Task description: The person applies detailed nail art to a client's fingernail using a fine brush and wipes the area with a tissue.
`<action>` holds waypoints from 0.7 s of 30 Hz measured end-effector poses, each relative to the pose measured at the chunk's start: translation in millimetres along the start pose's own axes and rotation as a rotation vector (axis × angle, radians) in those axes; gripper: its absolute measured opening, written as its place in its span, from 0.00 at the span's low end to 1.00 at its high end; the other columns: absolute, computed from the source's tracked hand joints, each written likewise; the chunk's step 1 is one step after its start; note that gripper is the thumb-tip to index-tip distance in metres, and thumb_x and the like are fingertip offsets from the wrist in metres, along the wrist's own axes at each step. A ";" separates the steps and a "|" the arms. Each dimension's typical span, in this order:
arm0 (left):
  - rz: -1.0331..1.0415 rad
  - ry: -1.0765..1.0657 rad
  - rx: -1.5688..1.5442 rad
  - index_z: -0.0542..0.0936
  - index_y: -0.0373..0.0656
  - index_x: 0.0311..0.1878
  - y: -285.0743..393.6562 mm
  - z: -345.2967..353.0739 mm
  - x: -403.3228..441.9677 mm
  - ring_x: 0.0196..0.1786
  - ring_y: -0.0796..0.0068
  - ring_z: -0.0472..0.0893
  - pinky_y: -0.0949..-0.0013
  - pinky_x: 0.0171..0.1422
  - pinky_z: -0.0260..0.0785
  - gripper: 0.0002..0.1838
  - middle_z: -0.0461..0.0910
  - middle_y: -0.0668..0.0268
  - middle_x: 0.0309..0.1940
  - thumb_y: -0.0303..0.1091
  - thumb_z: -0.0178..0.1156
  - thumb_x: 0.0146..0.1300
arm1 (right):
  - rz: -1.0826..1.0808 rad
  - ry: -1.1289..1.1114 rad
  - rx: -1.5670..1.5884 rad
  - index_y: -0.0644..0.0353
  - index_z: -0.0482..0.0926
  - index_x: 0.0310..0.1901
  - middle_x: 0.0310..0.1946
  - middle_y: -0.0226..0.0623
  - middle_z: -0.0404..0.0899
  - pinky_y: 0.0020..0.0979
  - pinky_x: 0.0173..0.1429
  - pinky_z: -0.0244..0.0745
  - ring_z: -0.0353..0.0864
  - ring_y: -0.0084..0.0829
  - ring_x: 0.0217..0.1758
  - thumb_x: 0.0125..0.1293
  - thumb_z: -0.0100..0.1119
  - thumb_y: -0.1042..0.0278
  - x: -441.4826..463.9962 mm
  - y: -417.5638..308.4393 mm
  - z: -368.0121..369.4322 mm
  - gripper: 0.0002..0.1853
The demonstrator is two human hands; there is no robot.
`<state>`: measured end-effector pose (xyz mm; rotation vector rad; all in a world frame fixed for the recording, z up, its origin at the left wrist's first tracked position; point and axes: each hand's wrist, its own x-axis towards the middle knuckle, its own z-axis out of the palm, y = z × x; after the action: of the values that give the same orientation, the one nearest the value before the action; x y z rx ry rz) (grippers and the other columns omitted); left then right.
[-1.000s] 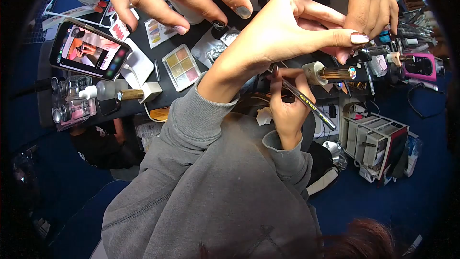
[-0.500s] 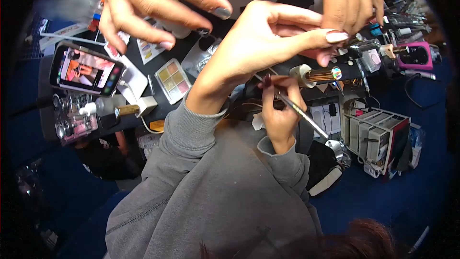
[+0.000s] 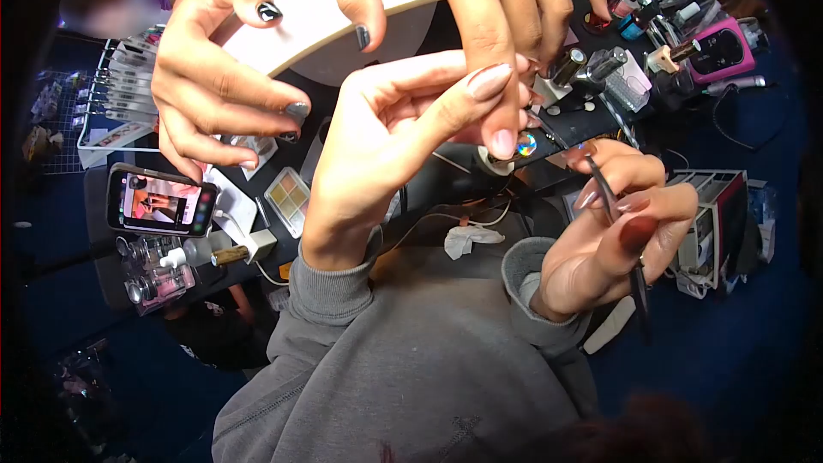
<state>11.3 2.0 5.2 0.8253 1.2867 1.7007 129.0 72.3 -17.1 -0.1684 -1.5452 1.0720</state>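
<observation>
My left hand (image 3: 386, 137) is closed around a finger (image 3: 493, 51) of the other person's hand, with my thumb pressed along its side near the pale pink nail. To the right, my right hand (image 3: 630, 231) is raised away from that finger. It grips a slim, dark pen-like tool (image 3: 640, 291), slanting down past my fingers; its working tip is hard to make out. The other person's second hand (image 3: 214, 86) hovers at the upper left, fingers spread, with dark painted nails.
A white curved lamp or rest (image 3: 343, 13) spans the top. A phone (image 3: 163, 199), a palette (image 3: 289, 199) and small bottles (image 3: 154, 283) stand left. Polish bottles (image 3: 630, 21), a pink device (image 3: 720, 50) and a drawer unit (image 3: 707, 231) are right. A crumpled tissue (image 3: 471, 238) lies near me.
My right hand has moved right and up, away from the held finger, with the tool turned steeper. My left hand and the other person's hands have shifted left in view.
</observation>
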 end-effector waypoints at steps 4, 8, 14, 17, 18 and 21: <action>-0.002 0.022 -0.126 0.71 0.30 0.40 -2.0 -0.3 0.7 0.32 0.76 0.75 0.77 0.38 0.69 0.14 0.75 0.59 0.30 0.31 0.52 0.54 | 0.037 0.043 -0.012 0.62 0.57 0.27 0.17 0.39 0.61 0.35 0.34 0.69 0.67 0.32 0.21 0.60 0.37 0.55 5.6 2.1 11.8 0.17; -0.017 0.031 -0.143 0.71 0.29 0.41 -2.8 -0.1 0.4 0.32 0.77 0.75 0.78 0.37 0.69 0.14 0.75 0.59 0.29 0.29 0.52 0.54 | -0.019 0.056 0.062 0.65 0.54 0.24 0.15 0.40 0.60 0.32 0.26 0.74 0.73 0.47 0.27 0.61 0.29 0.55 -1.8 10.4 12.8 0.19; 0.010 0.039 -0.152 0.70 0.28 0.41 -2.6 1.5 1.2 0.31 0.77 0.75 0.78 0.36 0.69 0.13 0.75 0.58 0.29 0.28 0.51 0.53 | -0.033 0.118 0.066 0.66 0.52 0.21 0.12 0.39 0.58 0.35 0.23 0.75 0.72 0.46 0.19 0.60 0.27 0.58 -1.5 11.6 19.6 0.18; -0.010 0.011 -0.193 0.70 0.28 0.41 -0.5 2.1 2.3 0.30 0.77 0.75 0.79 0.36 0.69 0.13 0.75 0.58 0.28 0.27 0.51 0.53 | -0.043 0.139 0.067 0.67 0.51 0.20 0.11 0.39 0.57 0.37 0.22 0.75 0.71 0.45 0.16 0.60 0.26 0.59 -1.2 13.1 22.4 0.18; -0.014 0.013 -0.192 0.70 0.28 0.41 -0.5 1.9 2.2 0.30 0.77 0.75 0.79 0.36 0.69 0.13 0.75 0.58 0.28 0.27 0.51 0.53 | -0.045 0.144 0.068 0.67 0.51 0.20 0.11 0.39 0.56 0.37 0.21 0.76 0.70 0.45 0.14 0.60 0.26 0.60 -2.0 14.3 24.1 0.18; -0.048 0.031 -0.172 0.70 0.28 0.41 -1.7 1.0 1.0 0.30 0.78 0.75 0.79 0.36 0.69 0.13 0.75 0.58 0.28 0.27 0.51 0.53 | -0.051 0.137 0.069 0.67 0.51 0.19 0.10 0.39 0.56 0.38 0.21 0.76 0.70 0.45 0.14 0.59 0.25 0.61 -3.2 15.4 26.6 0.18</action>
<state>12.2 3.6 3.9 0.6645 1.1530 1.7639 100.7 65.0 -27.1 -0.1511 -1.3814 1.0505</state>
